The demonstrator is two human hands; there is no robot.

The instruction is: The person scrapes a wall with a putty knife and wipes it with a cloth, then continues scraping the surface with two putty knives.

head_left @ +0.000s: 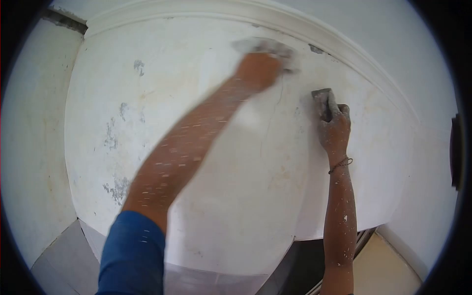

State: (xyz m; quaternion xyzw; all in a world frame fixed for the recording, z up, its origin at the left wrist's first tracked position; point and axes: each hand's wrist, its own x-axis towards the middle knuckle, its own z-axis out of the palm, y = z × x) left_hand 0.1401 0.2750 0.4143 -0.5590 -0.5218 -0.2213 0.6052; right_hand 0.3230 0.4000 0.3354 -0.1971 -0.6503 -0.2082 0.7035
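Observation:
My left hand (259, 71), blurred by motion, is closed at the upper middle of the white wall (236, 172). Around its fingers shows a smeared grey-white shape (282, 50), too blurred to identify. Lower and to the right, my right hand (336, 123) is closed on a dark, flat-edged tool (322, 93) against the wall. Pale dust or plaster coats its fingers, and white specks dot both forearms.
Grey patches (118, 190) mark the wall's left side. A moulding (295, 22) curves along the top. Grey tiles (216, 281) run along the bottom, beside a dark opening (300, 265) and a cream panel (386, 265). A dark object (455, 152) is at the right edge.

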